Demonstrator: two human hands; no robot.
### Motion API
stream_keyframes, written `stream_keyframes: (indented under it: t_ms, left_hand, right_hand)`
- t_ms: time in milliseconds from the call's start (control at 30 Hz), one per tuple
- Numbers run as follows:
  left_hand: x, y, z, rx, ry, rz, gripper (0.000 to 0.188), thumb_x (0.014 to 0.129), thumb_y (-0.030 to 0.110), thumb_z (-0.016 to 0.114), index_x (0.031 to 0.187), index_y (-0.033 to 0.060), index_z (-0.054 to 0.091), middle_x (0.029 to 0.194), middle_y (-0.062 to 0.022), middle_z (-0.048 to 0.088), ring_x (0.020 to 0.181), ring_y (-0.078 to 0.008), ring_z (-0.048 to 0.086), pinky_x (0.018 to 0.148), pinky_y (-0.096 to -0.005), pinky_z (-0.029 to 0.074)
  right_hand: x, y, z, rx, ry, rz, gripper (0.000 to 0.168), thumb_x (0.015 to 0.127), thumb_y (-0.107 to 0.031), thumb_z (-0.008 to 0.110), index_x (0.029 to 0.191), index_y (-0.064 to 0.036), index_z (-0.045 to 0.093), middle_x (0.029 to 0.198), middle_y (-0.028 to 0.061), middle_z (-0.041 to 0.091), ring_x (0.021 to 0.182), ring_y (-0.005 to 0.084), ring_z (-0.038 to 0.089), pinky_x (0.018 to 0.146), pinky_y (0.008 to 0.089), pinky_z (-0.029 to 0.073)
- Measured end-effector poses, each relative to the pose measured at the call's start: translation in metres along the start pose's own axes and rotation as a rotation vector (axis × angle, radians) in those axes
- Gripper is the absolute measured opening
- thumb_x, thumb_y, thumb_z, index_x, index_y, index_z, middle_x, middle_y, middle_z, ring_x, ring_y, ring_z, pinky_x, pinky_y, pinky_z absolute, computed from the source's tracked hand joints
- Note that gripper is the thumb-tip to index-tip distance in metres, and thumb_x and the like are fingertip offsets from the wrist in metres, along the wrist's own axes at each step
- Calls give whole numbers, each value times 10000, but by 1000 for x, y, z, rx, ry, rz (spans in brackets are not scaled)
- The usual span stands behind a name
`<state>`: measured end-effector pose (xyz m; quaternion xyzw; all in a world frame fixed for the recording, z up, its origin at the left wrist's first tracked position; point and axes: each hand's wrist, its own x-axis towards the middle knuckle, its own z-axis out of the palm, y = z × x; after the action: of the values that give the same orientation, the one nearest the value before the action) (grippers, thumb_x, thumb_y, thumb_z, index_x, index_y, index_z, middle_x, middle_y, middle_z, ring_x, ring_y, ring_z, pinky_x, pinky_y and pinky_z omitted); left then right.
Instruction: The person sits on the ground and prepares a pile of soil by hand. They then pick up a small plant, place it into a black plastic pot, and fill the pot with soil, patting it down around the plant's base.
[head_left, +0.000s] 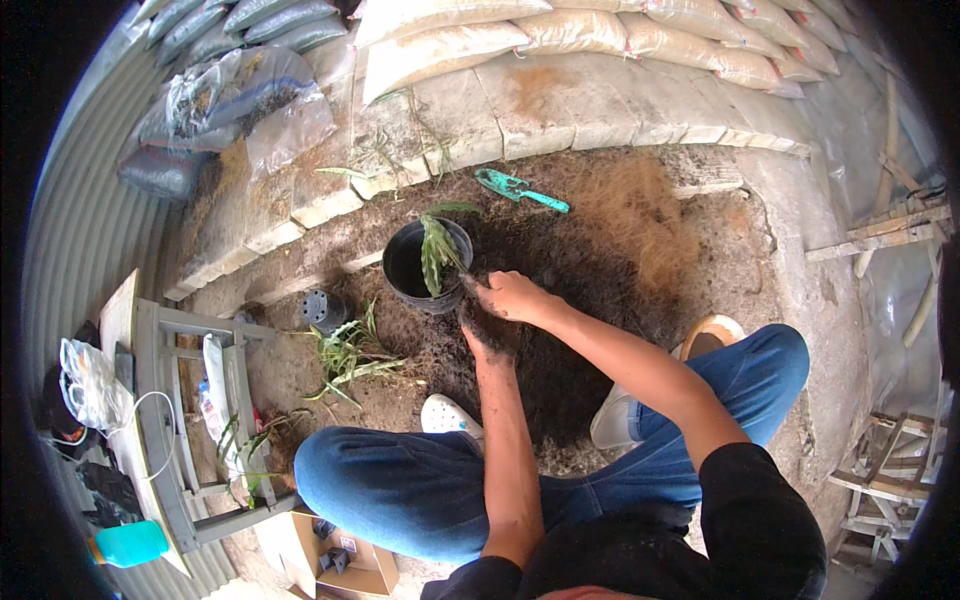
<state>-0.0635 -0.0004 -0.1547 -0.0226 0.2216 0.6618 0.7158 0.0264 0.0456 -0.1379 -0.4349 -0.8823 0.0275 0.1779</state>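
Note:
A green leafy plant with long, drooping leaves leans over a black plastic pot. My right hand pinches the plant's base at the pot's right rim. Just below it, my left hand is caked with dark soil, and its fingers are partly hidden, so I cannot tell whether it holds anything. Dark potting soil is heaped on the ground under and beside both hands. Beyond the pot lies a turquoise hand trowel, its blade smeared with soil.
Uprooted plants and a small upturned black pot lie left. Brown fibre spreads right of the trowel. Filled sacks line a raised block ledge. A wooden bench and cardboard box stand left.

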Motion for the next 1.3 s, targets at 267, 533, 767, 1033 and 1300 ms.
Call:
stream_keyframes:
  t_ms: [267,533,767,1033,1300]
  left_hand:
    - [19,6,-43,-18,-78,-12,398,979,321,356,1274,89,489,1208,-119,548,1079,-283,565,888,-444,499]
    - [13,2,-34,-85,-115,8,413,993,323,349,1347,126,431,1340,-105,471,1216,-286,477,977,-435,447]
    - [41,-13,-97,-538,-643,-114,378,1009,283,343,1369,177,390,1331,-50,477,1196,-199,477,1017,-375,406]
    - [32,-8,-97,-366,-460,-101,377,1008,262,357,1367,148,390,1321,-59,482,1193,-213,478,1013,-376,406]
    - [25,5,-69,-213,-327,-56,394,1011,278,364,1371,121,382,1341,-81,465,1194,-243,483,986,-385,439]
  right_hand:
    - [18,-32,-85,141,-461,258,398,884,-280,573,1194,-32,545,1147,190,598,1011,315,586,824,438,485]
    - [-9,-10,-36,133,23,-284,415,868,-294,602,1225,-83,571,1305,65,524,1267,270,429,1079,482,307]
    - [-14,-9,-5,113,195,-413,219,755,-262,681,893,-93,695,1083,46,648,1187,241,518,1053,499,337]
    - [-10,-4,11,80,199,-492,225,654,-214,726,847,-102,694,1053,51,664,1111,246,587,986,479,429]
    - [-6,-22,-17,100,-122,-249,466,890,-262,549,1339,-169,465,1406,79,426,1383,291,260,1101,518,273]
